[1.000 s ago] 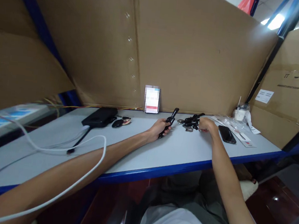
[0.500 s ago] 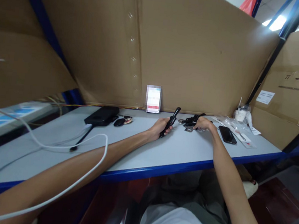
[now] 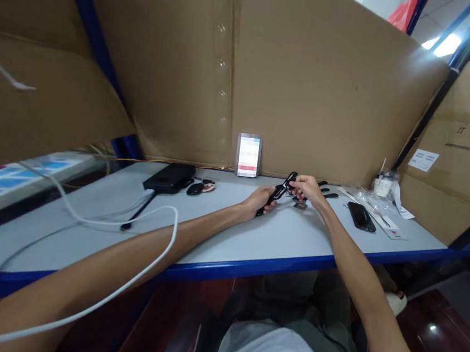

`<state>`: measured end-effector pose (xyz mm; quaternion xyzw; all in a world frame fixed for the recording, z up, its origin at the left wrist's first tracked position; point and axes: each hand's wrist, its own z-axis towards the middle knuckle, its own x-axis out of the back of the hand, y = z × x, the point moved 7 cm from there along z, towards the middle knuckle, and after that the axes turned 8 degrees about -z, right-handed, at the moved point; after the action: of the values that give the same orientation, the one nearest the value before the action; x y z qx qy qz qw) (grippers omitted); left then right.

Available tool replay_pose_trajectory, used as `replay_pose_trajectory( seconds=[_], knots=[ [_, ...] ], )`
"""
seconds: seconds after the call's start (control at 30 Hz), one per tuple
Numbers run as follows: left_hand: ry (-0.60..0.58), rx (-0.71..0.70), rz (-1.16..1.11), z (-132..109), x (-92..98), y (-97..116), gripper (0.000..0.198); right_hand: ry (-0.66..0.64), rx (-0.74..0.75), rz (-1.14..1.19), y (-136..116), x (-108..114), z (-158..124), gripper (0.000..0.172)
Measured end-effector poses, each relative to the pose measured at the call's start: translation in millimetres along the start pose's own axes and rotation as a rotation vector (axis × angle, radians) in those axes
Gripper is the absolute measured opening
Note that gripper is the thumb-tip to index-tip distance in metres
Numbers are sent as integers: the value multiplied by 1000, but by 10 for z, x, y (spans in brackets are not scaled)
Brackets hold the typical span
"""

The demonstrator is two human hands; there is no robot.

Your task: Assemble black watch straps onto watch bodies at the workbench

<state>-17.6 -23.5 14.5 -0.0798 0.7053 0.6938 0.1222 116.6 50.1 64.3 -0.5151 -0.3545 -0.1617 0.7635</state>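
My left hand (image 3: 262, 200) is closed around a slim black stick-shaped tool (image 3: 278, 193), which slants up and to the right above the table. I cannot make out its exact kind. At its upper end, the fingers of my right hand (image 3: 306, 187) are pinched together against a black part; whether that part is separate from the tool is too small to tell. Below and behind my right hand lie several black-handled pieces (image 3: 330, 195) and small metal parts (image 3: 300, 205), partly hidden by the hand.
A lit phone (image 3: 248, 156) leans against the cardboard wall. To the left are a black box (image 3: 169, 177), a dark round object (image 3: 195, 188) and a white cable (image 3: 172, 231) crossing my left arm. On the right lie a black phone (image 3: 361, 217), plastic packaging (image 3: 368, 204) and a cup (image 3: 382, 186).
My right hand has lifted from the pile of black pieces and moved left to the upper end of the tool in my left hand. The view has shifted slightly.
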Motion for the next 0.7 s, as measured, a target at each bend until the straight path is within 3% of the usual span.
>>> replay_pose_trajectory(
  seconds=[0.1,0.27,0.33,0.43,0.6,0.7],
  knots=[
    [3,0,-2,-12,-8,7,28,54,-50,-75,89,51,25,22],
    [32,-10,-22,-24,26,15,24,176,-208,-334,404,348,66,14],
    [39,-6,-26,-25,36,14,23,180,-275,-431,526,432,62,8],
    [44,8,-29,-25,38,9,26,161,-334,-542,620,474,37,16],
    [48,26,-38,-28,33,6,35,160,-257,-672,449,474,-28,23],
    [48,24,-43,-28,33,8,41,74,-148,-700,277,407,-64,24]
  ],
)
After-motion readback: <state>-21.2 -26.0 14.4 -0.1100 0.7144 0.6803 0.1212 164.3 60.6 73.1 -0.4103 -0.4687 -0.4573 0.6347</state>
